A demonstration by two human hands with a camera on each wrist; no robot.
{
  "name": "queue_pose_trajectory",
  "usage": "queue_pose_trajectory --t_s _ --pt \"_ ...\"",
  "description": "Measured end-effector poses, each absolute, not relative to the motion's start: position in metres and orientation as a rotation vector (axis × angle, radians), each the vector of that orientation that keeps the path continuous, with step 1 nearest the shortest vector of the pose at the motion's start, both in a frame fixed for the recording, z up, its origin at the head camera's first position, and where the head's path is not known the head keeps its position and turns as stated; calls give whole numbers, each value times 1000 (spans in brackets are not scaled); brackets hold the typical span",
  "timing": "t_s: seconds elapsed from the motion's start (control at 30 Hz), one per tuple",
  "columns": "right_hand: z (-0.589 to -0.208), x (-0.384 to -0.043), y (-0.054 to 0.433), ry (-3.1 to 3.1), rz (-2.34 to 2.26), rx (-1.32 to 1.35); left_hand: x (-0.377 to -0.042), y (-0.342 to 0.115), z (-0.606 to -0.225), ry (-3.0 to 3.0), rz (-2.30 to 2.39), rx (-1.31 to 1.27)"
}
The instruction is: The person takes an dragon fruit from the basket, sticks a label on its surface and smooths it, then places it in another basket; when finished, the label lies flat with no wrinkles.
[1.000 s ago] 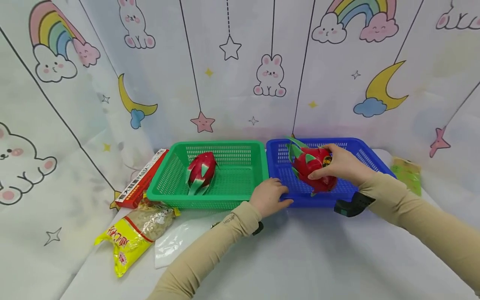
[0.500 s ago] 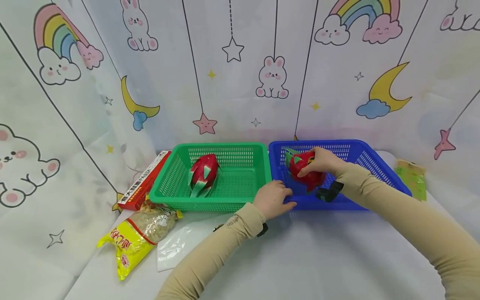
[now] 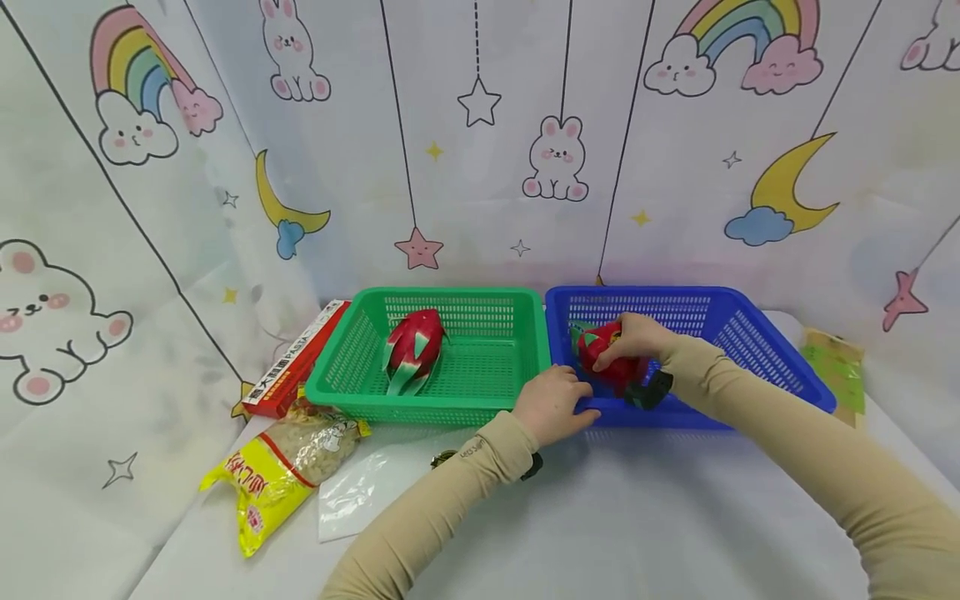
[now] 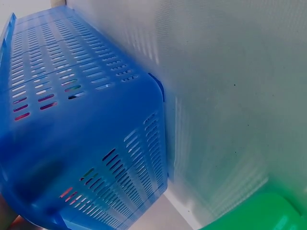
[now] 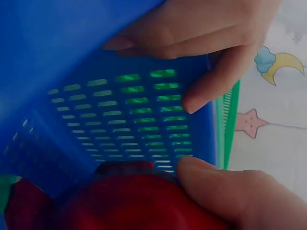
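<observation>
In the head view my right hand [image 3: 641,337] grips a red dragon fruit [image 3: 592,346] with green scales, low inside the blue basket [image 3: 783,354] at its left end. The right wrist view shows my thumb [image 5: 225,191] against the fruit's red skin. My left hand [image 3: 551,404] grips the front left corner of the blue basket, its fingers over the rim and inside the wall. A second dragon fruit [image 3: 417,340] lies in the green basket [image 3: 487,367] to the left. Slotted outer walls of the blue basket fill much of the left wrist view.
Left of the green basket lies a red pasta box [image 3: 300,358]. In front are a yellow snack-like bag [image 3: 281,467] and a flat clear plastic packet [image 3: 360,492]. A green packet [image 3: 838,375] lies right of the blue basket. A cartoon-printed curtain [image 3: 495,208] hangs behind.
My right hand has lowered the dragon fruit from above the blue basket down into its left end. My left hand stays at the basket's corner. The head view has shifted slightly.
</observation>
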State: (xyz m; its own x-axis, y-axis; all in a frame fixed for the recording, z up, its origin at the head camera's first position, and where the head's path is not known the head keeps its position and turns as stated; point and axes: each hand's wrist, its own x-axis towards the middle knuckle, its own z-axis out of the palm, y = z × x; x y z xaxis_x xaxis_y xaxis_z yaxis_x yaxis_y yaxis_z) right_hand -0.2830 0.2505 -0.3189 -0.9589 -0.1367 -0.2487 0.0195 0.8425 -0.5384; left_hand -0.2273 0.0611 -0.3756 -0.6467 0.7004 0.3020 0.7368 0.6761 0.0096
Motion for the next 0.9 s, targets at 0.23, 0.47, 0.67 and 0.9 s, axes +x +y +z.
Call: queue_pose_trajectory --t_s 0.23,0.47,0.67,0.9 --pt "-325 -290 253 2698 -755 -105 -229 63 -377 -2624 -195 -1136" --pt "-329 -295 252 2646 -624 -139 -227 61 -379 -2602 -219 -1141" --pt "-330 -296 250 2604 -590 -137 -228 62 -380 -2598 -233 -1147" --pt "-331 -293 247 2591 -530 -146 -229 62 -382 -2586 -247 -1144"
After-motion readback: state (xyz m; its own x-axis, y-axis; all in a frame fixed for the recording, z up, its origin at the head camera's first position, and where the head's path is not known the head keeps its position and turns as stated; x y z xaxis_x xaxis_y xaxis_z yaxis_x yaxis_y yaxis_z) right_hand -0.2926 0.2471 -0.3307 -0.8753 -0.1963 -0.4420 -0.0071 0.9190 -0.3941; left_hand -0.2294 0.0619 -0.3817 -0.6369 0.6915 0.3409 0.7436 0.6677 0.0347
